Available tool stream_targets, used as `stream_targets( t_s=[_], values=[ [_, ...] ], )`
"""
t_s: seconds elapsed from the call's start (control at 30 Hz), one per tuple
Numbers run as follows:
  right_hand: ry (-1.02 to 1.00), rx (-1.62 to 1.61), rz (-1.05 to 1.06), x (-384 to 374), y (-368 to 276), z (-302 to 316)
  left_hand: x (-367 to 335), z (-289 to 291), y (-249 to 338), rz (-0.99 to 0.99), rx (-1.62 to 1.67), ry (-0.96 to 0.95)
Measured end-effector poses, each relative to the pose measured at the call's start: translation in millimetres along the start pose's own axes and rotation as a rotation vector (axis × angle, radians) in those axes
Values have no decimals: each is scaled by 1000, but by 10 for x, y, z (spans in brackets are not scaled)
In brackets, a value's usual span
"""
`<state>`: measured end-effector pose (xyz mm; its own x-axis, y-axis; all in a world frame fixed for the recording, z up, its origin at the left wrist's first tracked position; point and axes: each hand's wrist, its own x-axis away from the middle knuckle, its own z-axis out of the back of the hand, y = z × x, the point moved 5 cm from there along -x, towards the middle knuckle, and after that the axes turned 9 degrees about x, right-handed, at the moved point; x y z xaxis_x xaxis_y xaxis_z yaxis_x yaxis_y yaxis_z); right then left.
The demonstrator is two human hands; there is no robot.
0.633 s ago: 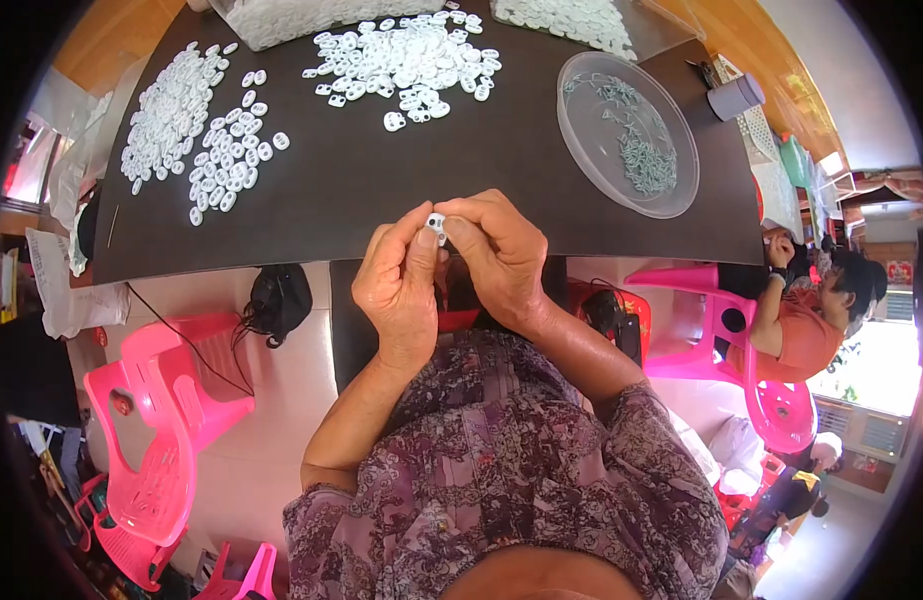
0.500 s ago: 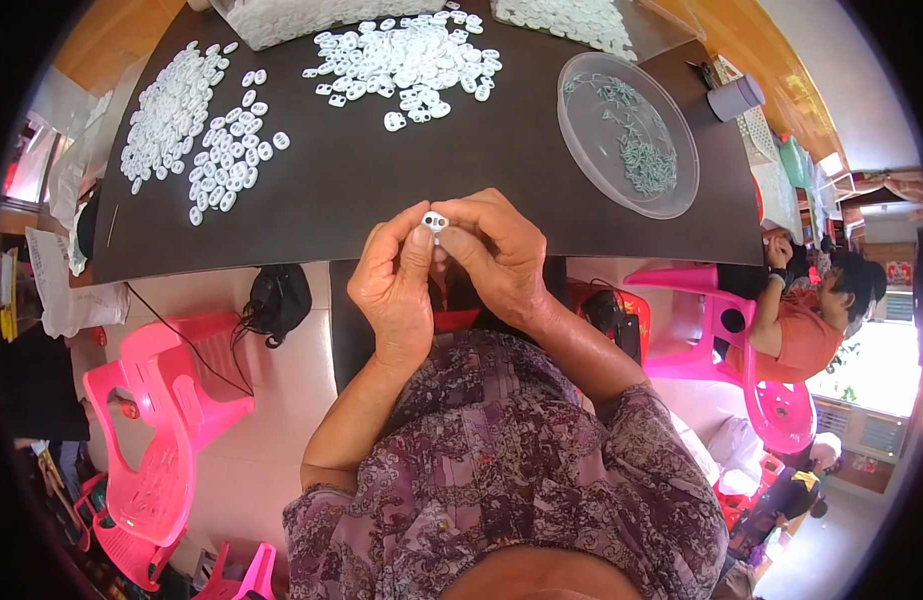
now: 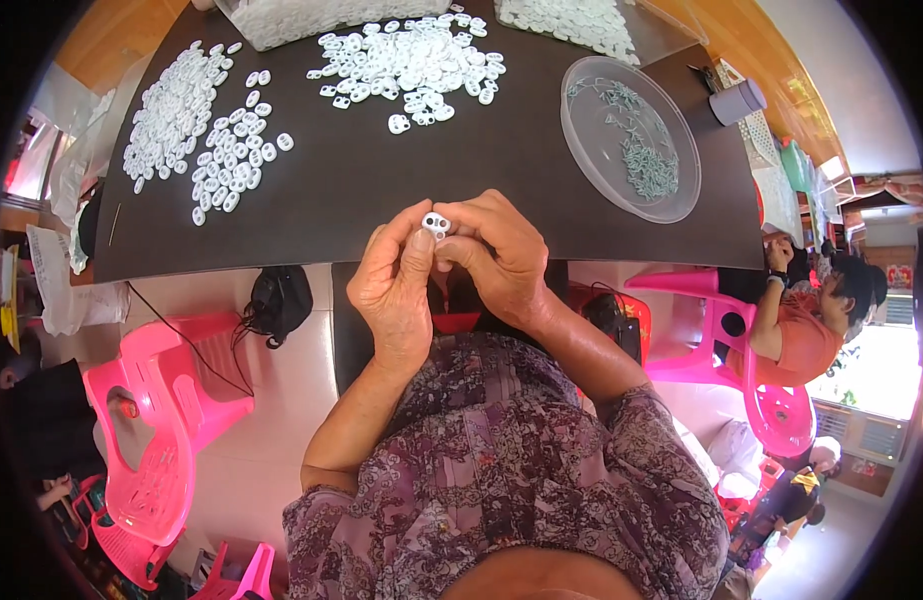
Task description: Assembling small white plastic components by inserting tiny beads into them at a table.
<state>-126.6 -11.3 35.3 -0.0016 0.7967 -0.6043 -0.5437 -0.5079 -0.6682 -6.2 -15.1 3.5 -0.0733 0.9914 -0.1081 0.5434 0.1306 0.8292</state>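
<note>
Just over the table's front edge, a small white plastic piece with dark round holes [image 3: 435,222] is pinched between my hands. My left hand [image 3: 393,290] grips it with thumb and forefinger from the left. My right hand [image 3: 503,255] closes on its right side, forefinger along the top edge and thumb bent beneath. Whether anything else sits inside the fingers is hidden. Beyond my hands lie heaps of white pieces: a large loose pile [image 3: 411,65] at the back middle, another heap [image 3: 171,120] at the left, and a smaller group of oval pieces [image 3: 231,160] beside it.
A round clear tray [image 3: 584,150] at the right holds many small grey-green pins. Clear bins [image 3: 271,25] of white pieces line the dark table's [image 3: 351,180] back. A grey cylinder [image 3: 736,100] stands far right. Pink chairs [image 3: 171,400] flank me; another person [image 3: 806,320] sits at the right.
My right thumb has slid down off the face of the white piece and bent, leaving more of the piece showing. My left hand stays nearly still.
</note>
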Motion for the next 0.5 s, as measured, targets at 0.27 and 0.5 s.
stream_targets(
  t_s=[0.27, 0.5],
  values=[
    [30, 97, 72, 24, -34, -28, -22, 50, -47, -29, 14, -39],
    [42, 121, 115, 27, -38, -56, -39, 42, -54, -4, 89, -38]
  ],
)
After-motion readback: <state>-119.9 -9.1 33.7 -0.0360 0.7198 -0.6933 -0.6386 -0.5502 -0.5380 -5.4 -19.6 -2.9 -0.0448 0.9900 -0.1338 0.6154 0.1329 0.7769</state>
